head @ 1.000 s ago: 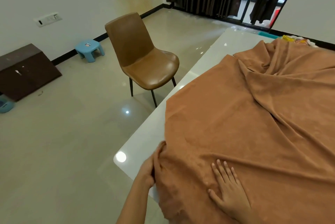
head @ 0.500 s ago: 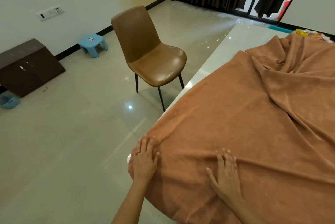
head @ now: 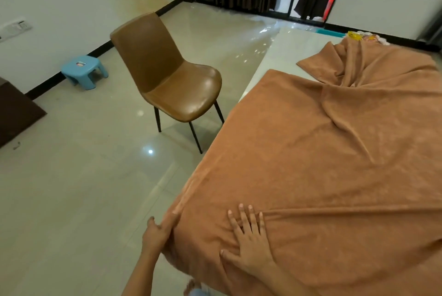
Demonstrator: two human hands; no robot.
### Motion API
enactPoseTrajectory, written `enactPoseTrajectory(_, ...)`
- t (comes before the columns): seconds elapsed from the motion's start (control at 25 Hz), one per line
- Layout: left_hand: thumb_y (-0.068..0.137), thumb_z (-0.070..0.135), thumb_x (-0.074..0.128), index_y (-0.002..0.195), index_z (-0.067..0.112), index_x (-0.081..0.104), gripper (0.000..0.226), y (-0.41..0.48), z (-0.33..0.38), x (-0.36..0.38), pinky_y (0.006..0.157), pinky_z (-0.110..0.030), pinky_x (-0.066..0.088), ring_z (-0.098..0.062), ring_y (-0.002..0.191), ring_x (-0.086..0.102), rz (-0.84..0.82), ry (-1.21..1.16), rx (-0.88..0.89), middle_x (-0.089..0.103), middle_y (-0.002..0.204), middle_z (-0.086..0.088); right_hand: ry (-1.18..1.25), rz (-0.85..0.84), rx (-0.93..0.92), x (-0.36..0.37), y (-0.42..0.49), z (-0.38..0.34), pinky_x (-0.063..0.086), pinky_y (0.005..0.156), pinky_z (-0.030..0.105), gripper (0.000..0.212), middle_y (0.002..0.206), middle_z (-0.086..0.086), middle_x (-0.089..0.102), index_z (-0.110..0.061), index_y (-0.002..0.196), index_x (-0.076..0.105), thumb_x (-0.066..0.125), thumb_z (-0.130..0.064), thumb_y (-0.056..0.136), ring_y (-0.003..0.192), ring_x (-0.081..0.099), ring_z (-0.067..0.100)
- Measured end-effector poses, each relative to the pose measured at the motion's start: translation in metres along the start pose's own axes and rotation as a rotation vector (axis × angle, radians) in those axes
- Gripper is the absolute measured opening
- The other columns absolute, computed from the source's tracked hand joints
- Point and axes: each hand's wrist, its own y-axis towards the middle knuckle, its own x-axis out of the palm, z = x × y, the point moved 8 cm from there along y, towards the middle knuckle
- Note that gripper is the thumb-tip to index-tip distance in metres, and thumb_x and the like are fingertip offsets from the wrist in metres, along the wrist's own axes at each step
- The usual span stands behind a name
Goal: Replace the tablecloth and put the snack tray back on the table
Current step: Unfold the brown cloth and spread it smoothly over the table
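The soft rust-orange tablecloth [head: 323, 164] now covers the near corner of the glossy white table [head: 284, 51], bare a second ago. The left hand [head: 156, 233] pinches its corner edge; the right hand [head: 248, 240] presses flat, fingers spread, just beside. Far cloth lies bunched.

Left hand [head: 156, 232] at 7 o'clock: forearm rising from the lower edge, fingers curled and pinched closed, thumb uppermost. Right hand [head: 248, 239] at 6 o'clock: palm down, flat, fingers [head: 243, 215] spread and pointing toward 12 o'clock, thumb extended toward 9 o'clock.
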Motion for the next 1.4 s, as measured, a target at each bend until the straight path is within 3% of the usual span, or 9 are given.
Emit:
enactPoseTrajectory(0.2, 0.058, 0.055, 0.081, 0.121, 0.003, 0.061, 0.084, 0.023, 0.015, -0.007, 0.086, -0.036, 0.048, -0.027, 0.102, 0.059, -0.293, -0.041, 0.036, 0.064, 0.118, -0.013, -0.004, -0.044, -0.006, 0.0, 0.004, -0.014, 0.012, 0.108, 0.055, 0.112, 0.157, 0.012, 0.023, -0.027, 0.152, 0.018, 0.038, -0.091, 0.063, 0.145, 0.005, 0.032)
enactPoseTrajectory(0.36, 0.073, 0.032, 0.081, 0.112, -0.003, 0.065, 0.055, 0.036, -0.023, -0.039, 0.083, -0.039, 0.046, -0.032, 0.095, 0.06, -0.076, -0.106, -0.036, 0.066, 0.108, -0.022, -0.017, -0.069, -0.037, 0.007, 0.004, -0.042, 0.009, 0.108, 0.055, 0.116, 0.157, 0.013, 0.02, -0.025, 0.153, 0.015, 0.034, -0.092, 0.061, 0.144, 0.009, 0.033)
enactPoseTrajectory(0.48, 0.07, 0.04, 0.075, 0.116, -0.018, 0.053, 0.078, 0.035, -0.038, -0.069, 0.09, -0.05, 0.041, -0.048, 0.106, 0.054, 0.097, 0.108, -0.104, 0.053, 0.118, -0.039, 0.003, 0.019, -0.125, 0.006, 0.001, -0.063, 0.003, 0.115, 0.044, 0.096, 0.159, 0.006, 0.014, -0.026, 0.153, 0.014, 0.027, -0.084, 0.078, 0.146, 0.016, 0.031)
enactPoseTrajectory(0.6, 0.037, 0.066, 0.049, 0.115, -0.011, 0.045, 0.109, 0.033, -0.009, -0.094, 0.08, -0.056, 0.038, -0.052, 0.098, 0.048, 0.359, 0.137, 0.123, 0.045, 0.114, -0.041, 0.158, 0.327, 0.166, -0.021, -0.009, -0.005, 0.001, 0.119, 0.033, 0.073, 0.158, 0.0, 0.004, -0.024, 0.151, 0.019, 0.035, -0.063, 0.092, 0.148, 0.014, 0.024)
enactPoseTrajectory(0.72, 0.076, 0.031, 0.055, 0.131, -0.001, 0.044, 0.065, 0.016, 0.072, -0.05, 0.098, -0.052, 0.037, -0.047, 0.121, 0.043, 0.201, 0.213, 0.607, 0.043, 0.131, -0.033, 0.076, 0.311, 0.606, -0.018, -0.034, 0.057, -0.01, 0.118, 0.044, 0.084, 0.158, 0.003, -0.009, -0.026, 0.151, 0.001, 0.026, -0.073, 0.086, 0.147, -0.01, 0.024)
enactPoseTrajectory(0.88, 0.099, 0.046, 0.033, 0.151, 0.036, 0.01, 0.058, -0.031, 0.138, 0.083, 0.119, -0.041, 0.006, -0.017, 0.147, -0.003, -0.232, 0.579, 1.165, -0.005, 0.16, 0.005, 0.08, 0.2, 0.647, 0.003, -0.033, 0.042, -0.003, 0.117, 0.051, 0.092, 0.159, 0.01, 0.011, -0.02, 0.152, 0.014, 0.03, -0.076, 0.081, 0.148, 0.006, 0.027)
enactPoseTrajectory(1.08, 0.091, 0.067, 0.016, 0.144, 0.048, -0.017, 0.066, -0.011, 0.121, 0.115, 0.116, -0.04, -0.018, -0.016, 0.142, -0.026, -0.142, 0.901, 1.185, -0.024, 0.155, 0.011, 0.131, 0.22, 0.627, 0.018, -0.055, 0.032, 0.006, 0.117, 0.048, 0.087, 0.159, 0.005, 0.018, -0.026, 0.152, 0.02, 0.035, -0.075, 0.081, 0.148, 0.005, 0.019)
enactPoseTrajectory(1.2, 0.087, 0.07, 0.015, 0.146, 0.05, -0.008, 0.066, -0.015, 0.109, 0.099, 0.114, -0.036, -0.016, -0.015, 0.146, -0.012, -0.103, 0.884, 1.151, -0.009, 0.159, 0.011, 0.179, 0.222, 0.597, 0.015, -0.056, 0.025, 0.008, 0.116, 0.044, 0.083, 0.157, 0.003, 0.024, -0.026, 0.15, 0.027, 0.038, -0.073, 0.082, 0.147, 0.006, 0.015)
enactPoseTrajectory(1.4, 0.087, 0.063, 0.033, 0.137, 0.029, 0.05, 0.062, -0.026, 0.15, 0.093, 0.115, -0.04, 0.005, -0.026, 0.126, 0.053, -0.146, 0.851, 1.181, 0.053, 0.139, -0.007, 0.185, 0.458, 0.597, -0.039, -0.009, 0.063, -0.002, 0.119, 0.034, 0.074, 0.158, 0.008, 0.014, -0.01, 0.15, 0.025, 0.033, -0.056, 0.091, 0.148, 0.001, 0.017)
